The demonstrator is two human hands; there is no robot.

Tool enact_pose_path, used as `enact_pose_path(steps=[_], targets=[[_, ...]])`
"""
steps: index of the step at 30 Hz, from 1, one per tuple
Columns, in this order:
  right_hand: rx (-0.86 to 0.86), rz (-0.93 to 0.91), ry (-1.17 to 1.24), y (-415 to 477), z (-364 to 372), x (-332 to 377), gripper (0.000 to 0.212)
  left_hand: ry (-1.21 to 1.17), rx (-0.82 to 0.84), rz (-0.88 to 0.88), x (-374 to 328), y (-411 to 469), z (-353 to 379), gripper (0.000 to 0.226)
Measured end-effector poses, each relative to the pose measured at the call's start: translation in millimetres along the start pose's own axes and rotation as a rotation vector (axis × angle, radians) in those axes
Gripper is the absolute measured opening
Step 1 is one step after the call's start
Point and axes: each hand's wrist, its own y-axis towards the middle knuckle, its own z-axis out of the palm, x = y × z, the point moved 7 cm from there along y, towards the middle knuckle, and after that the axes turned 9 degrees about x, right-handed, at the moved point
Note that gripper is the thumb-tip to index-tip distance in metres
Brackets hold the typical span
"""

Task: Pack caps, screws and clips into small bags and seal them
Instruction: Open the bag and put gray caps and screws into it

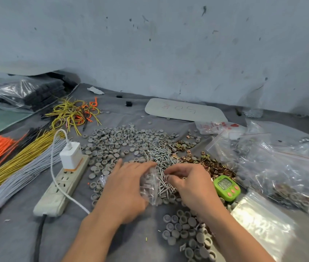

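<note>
Caps [185,229] lie nearest; past them, left of the screws [164,159], my left hand [125,188] grips the small bag [149,188]; my right hand [191,184], nearer the screws, pinches some beside it.

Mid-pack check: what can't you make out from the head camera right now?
Head view only.
Small clear plastic bag in the left hand: contents uncountable, crinkled film glares.
Right hand: curled fingers hide whether it pinches any silver screws.
Green digital timer: digits too blurred.
Stack of clear zip bags: cut off by bottom edge.
</note>
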Motion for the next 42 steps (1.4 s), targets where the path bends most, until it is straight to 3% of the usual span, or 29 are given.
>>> enact_pose_path(steps=[7, 12, 19, 24, 28, 31, 35, 38, 42], targets=[[0.167, -0.055, 0.321, -6.4, 4.6, 12.3, 0.017, -0.186, -0.146, 0.08, -21.3, -1.6, -10.1, 0.088], [0.095, -0.105, 0.327, -8.3, -3.1, 21.7, 0.023, -0.185, -0.116, 0.098, -39.8, -5.3, -1.6, 0.106], [0.021, -0.208, 0.261, -16.0, -16.3, 32.0, 0.022, -0.286, -0.231, 0.042, -36.7, -6.9, -6.0, 0.064], [0.015, -0.278, 0.268, -17.0, -19.2, 39.6, 0.02, -0.411, -0.227, 0.009, -39.6, -7.6, -8.6, 0.054], [-0.101, -0.256, 0.334, -18.8, -41.0, 34.9, 0.024, -0.569, -0.339, -0.067, -22.8, -10.3, -14.9, 0.058], [-0.103, -0.157, 0.071, -17.3, -49.8, 23.5, 0.03, -0.809, -0.405, -0.094, -5.5, -11.5, -20.5, 0.055], [0.252, -0.08, -0.472, -20.2, -8.1, 11.0, 0.01, -1.178, -0.551, -0.046, 6.8, -14.3, -29.5, 0.047], [0.368, -0.016, -0.619, -24.3, 13.4, -1.4, 0.014, -1.419, -0.572, 0.014, 8.8, -14.0, -30.7, 0.044], [0.279, 0.009, -0.648, -23.9, 20.7, -3.6, 0.008, -1.565, -0.541, 0.046, 4.6, -14.0, -32.5, 0.038]])
